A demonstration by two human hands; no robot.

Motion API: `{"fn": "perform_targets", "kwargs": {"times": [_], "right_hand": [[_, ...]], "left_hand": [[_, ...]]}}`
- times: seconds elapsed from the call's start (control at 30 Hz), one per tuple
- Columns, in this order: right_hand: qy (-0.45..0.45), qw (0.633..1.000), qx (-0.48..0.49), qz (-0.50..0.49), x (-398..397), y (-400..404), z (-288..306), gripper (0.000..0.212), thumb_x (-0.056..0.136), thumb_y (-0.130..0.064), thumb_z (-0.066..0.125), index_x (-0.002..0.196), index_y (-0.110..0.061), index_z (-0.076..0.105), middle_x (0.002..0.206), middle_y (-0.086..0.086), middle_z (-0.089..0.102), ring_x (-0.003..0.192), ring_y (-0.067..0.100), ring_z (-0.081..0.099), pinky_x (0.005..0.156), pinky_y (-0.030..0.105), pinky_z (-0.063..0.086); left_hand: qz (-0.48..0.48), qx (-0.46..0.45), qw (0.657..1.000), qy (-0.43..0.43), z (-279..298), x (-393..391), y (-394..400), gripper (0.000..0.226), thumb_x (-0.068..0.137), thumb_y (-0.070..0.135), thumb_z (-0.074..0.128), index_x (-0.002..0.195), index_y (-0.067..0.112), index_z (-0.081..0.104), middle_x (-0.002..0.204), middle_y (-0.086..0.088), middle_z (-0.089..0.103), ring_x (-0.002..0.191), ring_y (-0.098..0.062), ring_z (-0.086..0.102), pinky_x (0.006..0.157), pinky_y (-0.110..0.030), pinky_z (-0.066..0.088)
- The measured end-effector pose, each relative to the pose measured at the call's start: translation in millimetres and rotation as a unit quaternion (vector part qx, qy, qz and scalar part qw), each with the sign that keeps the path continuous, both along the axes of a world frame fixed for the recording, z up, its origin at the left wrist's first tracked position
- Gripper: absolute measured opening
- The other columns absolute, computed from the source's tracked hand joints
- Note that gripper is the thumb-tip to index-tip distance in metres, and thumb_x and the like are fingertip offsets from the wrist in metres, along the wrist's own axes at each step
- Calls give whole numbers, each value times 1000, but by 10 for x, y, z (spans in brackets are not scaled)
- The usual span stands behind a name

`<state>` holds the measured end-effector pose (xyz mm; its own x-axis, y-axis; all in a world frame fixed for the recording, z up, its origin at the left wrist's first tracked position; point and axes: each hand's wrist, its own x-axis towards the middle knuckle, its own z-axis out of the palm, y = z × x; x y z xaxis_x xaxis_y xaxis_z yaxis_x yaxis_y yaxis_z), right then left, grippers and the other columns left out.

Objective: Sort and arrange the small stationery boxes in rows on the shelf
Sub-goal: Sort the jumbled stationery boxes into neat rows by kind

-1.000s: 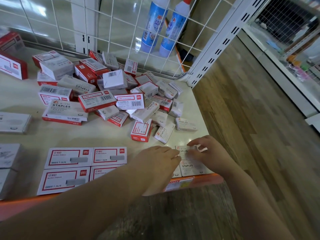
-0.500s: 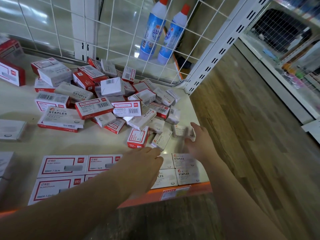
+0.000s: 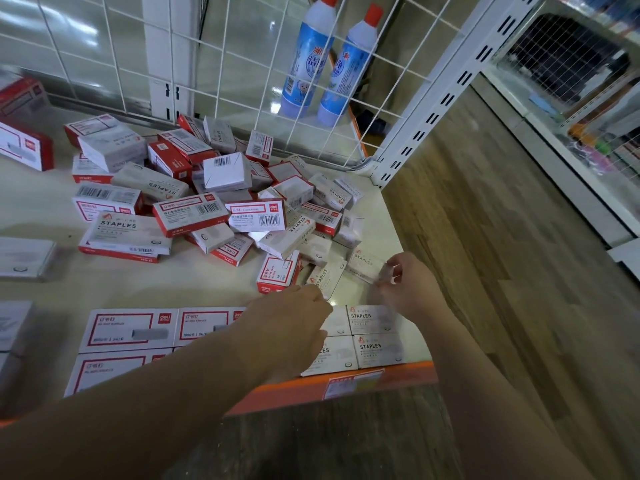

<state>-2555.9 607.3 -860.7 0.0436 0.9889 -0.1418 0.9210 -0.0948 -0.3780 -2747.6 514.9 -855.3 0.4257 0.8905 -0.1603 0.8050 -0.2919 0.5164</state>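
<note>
Shelf: a pale shelf board (image 3: pixel 52 292) with an orange front edge (image 3: pixel 277 393) is seen from above; a white wire grid (image 3: pixel 242 81) closes its back.
Loose pile: many small red-and-white and grey stationery boxes (image 3: pixel 221 209) are heaped unsorted at the middle and back of the board, lying flat, tilted and on edge.
Sorted rows, left: red-framed white boxes (image 3: pixel 128 329) are laid flat side by side in two rows near the front edge, partly covered by the left forearm.
Sorted rows, right: four grey "STAPLES" boxes (image 3: pixel 372 320) are set in a two-by-two block at the front right corner, touching one another.
Right hand: the right hand (image 3: pixel 408 285) is curled on the end of a small grey staples box (image 3: pixel 363 268) at the pile's near right edge, just behind the block. Whether the box is lifted off the board cannot be told.
Left hand: the left hand (image 3: pixel 294 323) is held palm down over the front rows, fingertips near another grey box (image 3: pixel 325 277) that lies slanted beside the held one. Contact cannot be told; nothing is seen gripped.
Hands: held apart, near one another.
Behind grid: two blue bottles with red caps (image 3: pixel 325 64) stand upright.
Floor: wood-pattern flooring (image 3: pixel 485 271) lies to the right.
</note>
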Motion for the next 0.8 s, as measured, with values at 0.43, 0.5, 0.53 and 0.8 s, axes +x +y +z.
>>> {"fn": "perform_targets", "kwargs": {"times": [0.43,0.5,0.53,0.8], "right_hand": [[80,995,58,6,-370,-536,383,33,76,-33,75,96,-21,51,87,-10,55,81,10,53,61,19,40],[74,994,58,56,-493,-626,420,35,74,-30,77,96,-22,51,87,-12,54,81,8,52,65,18,42],[69,993,56,81,-551,-668,432,36,73,-29,77,95,-23,50,88,-12,53,81,6,51,65,16,41],[47,976,62,204,-839,-931,446,42,76,-28,75,97,-33,40,104,-18,49,85,-4,46,75,9,47]], "left_hand": [[182,-16,977,-109,148,-410,-199,32,96,32,43,127,30,49,134,8,48,117,-9,46,84,-18,38],[221,-41,964,-143,181,-491,-214,31,96,31,44,126,27,51,129,6,53,107,-9,50,77,-16,39],[241,-56,955,-163,198,-532,-220,32,96,31,45,126,26,51,124,5,55,102,-9,52,75,-17,42],[279,-113,922,-244,198,-743,-331,24,92,30,53,116,28,53,88,19,52,77,-1,52,70,-19,54]]}}
